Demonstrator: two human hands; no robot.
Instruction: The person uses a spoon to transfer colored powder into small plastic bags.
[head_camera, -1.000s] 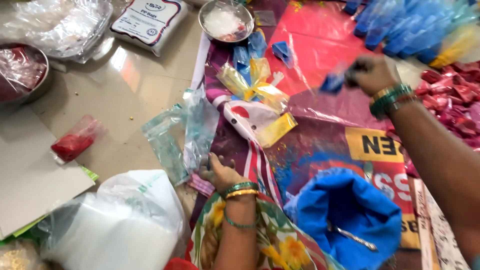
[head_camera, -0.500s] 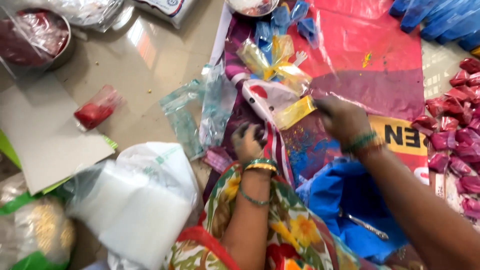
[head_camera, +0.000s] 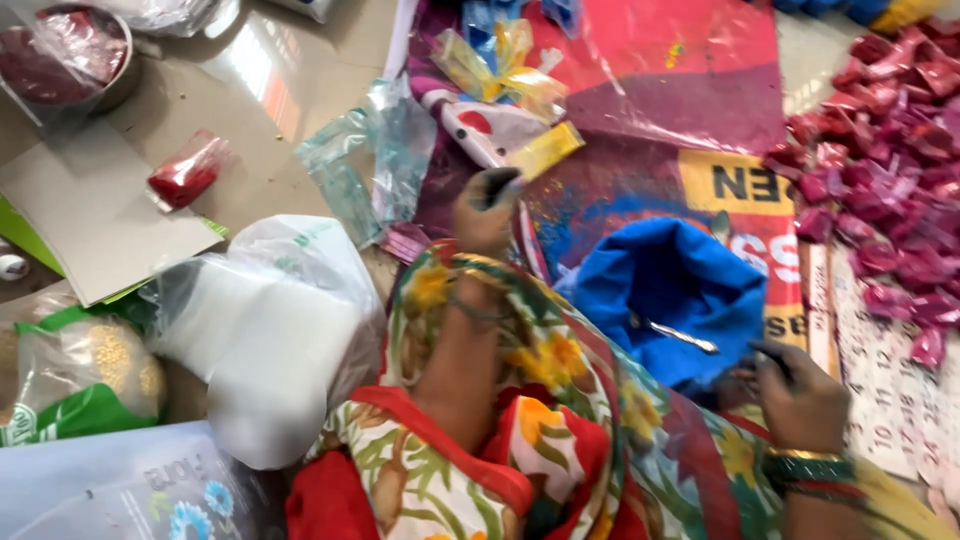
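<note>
Pink packets (head_camera: 880, 180) beside blue powder bag (head_camera: 670, 290).

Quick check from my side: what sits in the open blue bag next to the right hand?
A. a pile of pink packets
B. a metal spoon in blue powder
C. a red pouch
B: a metal spoon lies in the blue powder of the blue bag, just beside the right hand.
</note>
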